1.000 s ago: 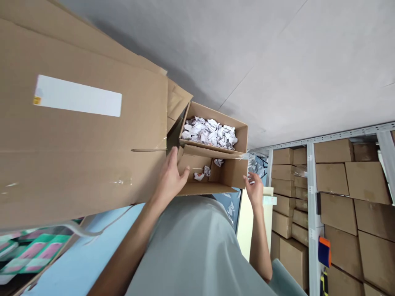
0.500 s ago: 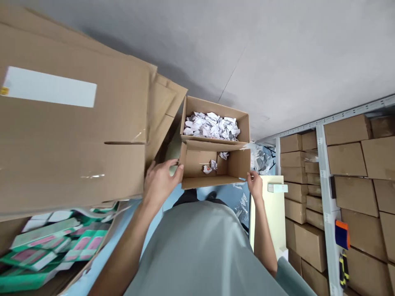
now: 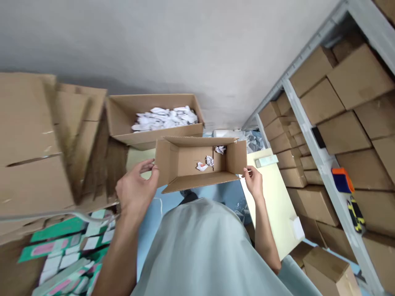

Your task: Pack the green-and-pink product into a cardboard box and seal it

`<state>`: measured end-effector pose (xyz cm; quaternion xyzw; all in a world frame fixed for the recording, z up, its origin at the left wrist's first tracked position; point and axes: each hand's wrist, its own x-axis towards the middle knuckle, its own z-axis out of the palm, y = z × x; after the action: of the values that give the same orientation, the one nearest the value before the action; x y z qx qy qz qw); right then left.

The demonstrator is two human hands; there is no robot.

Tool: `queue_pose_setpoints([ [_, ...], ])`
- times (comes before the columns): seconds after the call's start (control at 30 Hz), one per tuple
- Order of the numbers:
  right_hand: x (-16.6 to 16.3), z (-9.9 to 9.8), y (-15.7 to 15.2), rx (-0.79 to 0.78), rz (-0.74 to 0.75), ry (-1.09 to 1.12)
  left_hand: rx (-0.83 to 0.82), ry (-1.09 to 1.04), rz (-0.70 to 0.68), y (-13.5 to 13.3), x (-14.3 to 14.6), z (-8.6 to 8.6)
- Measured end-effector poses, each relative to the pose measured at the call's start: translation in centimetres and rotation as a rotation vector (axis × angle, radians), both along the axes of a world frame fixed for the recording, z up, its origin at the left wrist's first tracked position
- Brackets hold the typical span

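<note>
An open cardboard box (image 3: 191,158) is held level in front of me, with a few crumpled paper pieces (image 3: 210,160) lying on its bottom. My left hand (image 3: 138,183) grips its left end wall between thumb and fingers. At the opposite end my right hand (image 3: 253,181) pinches the right wall near the front corner. Just beyond stands a larger carton (image 3: 154,135), its inside partly filled with crumpled white paper (image 3: 166,118).
Flattened cardboard sheets (image 3: 27,123) stand at the left above a carton of green and white packets (image 3: 70,246). On the right are a pale yellow table (image 3: 274,197) with a small light-green box (image 3: 266,160), and a metal shelf (image 3: 327,172) stacked with brown boxes.
The held box has come away from the paper-filled carton, leaving a gap on its left side. My view has turned to the right, and both hands keep their hold on the box ends.
</note>
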<state>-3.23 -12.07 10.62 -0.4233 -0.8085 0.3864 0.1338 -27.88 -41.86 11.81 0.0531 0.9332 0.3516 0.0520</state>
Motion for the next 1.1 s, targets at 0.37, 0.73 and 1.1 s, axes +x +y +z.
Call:
queue_pose_setpoints([
  [0.37,26.7,-0.7,0.3,-0.104,-0.638,0.106,-0.027,0.040,-0.504,21.7,15.4,2.3],
  [0.73,37.1,-3.2,-4.8,-0.153,-1.150,0.060,-0.061,0.108,-1.242,37.4,28.0,-2.8],
  [1.1,33.9,-1.1,-3.0,-0.003,-1.320,-0.303,-0.050,-0.127,-1.454,43.8,24.8,-6.5],
])
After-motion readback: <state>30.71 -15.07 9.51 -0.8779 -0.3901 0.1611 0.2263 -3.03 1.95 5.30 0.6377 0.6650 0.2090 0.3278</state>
